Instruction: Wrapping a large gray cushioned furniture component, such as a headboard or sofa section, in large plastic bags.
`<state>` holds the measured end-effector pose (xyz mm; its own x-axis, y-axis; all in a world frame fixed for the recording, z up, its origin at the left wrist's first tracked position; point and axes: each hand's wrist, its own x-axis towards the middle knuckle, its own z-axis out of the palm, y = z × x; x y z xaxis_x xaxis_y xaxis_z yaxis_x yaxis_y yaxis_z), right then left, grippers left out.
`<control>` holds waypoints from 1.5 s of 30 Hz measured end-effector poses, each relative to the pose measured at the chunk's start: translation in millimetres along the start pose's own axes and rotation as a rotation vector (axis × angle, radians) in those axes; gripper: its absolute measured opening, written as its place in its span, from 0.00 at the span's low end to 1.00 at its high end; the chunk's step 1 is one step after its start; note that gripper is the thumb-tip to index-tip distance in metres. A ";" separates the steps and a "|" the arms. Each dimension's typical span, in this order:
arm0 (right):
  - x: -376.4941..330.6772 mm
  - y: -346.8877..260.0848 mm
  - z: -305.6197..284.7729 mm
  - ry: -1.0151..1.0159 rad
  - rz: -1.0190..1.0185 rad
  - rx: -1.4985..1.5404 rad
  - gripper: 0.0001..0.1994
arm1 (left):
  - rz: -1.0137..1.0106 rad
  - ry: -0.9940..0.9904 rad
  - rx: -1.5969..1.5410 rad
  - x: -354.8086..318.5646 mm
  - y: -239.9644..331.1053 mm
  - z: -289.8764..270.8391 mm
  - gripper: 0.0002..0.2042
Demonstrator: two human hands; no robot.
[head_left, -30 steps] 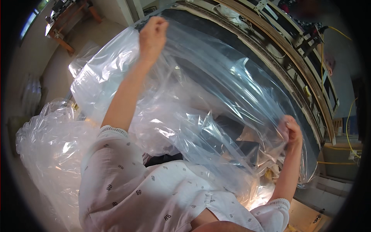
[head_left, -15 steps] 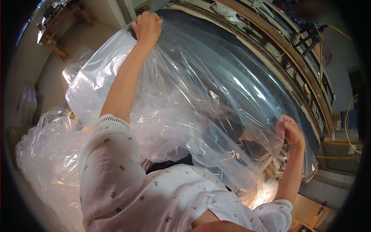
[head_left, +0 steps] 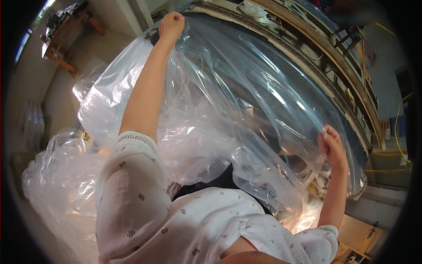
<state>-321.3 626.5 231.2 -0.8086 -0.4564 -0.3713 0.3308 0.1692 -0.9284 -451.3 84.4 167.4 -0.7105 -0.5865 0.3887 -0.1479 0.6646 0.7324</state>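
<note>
Landmark for all positions: the long, dark, flat-topped worktable (head_left: pixel 259 42). A wide sheet of clear, glossy, thin plastic film (head_left: pixel 263 99) lies across its top, creased along diagonal lines, with the dark surface showing through. The person's left hand (head_left: pixel 172 25) is at the table's far left end, fingers curled into a closed fist; it appears to have hold of the film's edge, though the exact pinch is turned from view. The right hand (head_left: pixel 332 143) is near the table's right end, thumb and bent fingers brought together on a gathered bit of the same film. The step in hand is judged to be holding the sheet spread between two grips; the next move would call for even tension, since a one-sided pull could deepen the creases. A large, loose, crumpled heap of clear plastic film (head_left: pixel 61 176) lies left of the table; whether it joins the sheet cannot be determined. Beyond the table's far edge runs a long brown wooden rail (head_left: pixel 336 57). Writing: the person's white short-sleeved shirt (head_left: pixel 206 220) bears a small, repeated dark letter motif, not transcribed here; no label is legible on the film or the table.
</note>
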 end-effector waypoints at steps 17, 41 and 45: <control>-262.6 247.3 -101.9 0.381 1.336 -1.540 0.13 | 0.702 0.013 0.507 19.7 -19.3 50.0 0.08; -135.7 116.1 -161.4 0.851 -0.465 -1.265 0.22 | 0.014 0.066 0.649 102.0 -107.9 -104.4 0.22; -120.1 114.3 -161.9 0.826 -0.317 -1.458 0.23 | 0.124 0.113 0.607 111.3 -127.6 -179.2 0.22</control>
<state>-265.2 842.1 167.4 -0.9240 -0.1655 0.3448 -0.1870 0.9819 -0.0298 -388.2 -148.7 217.4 -0.6751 -0.5112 0.5319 -0.4565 0.8559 0.2431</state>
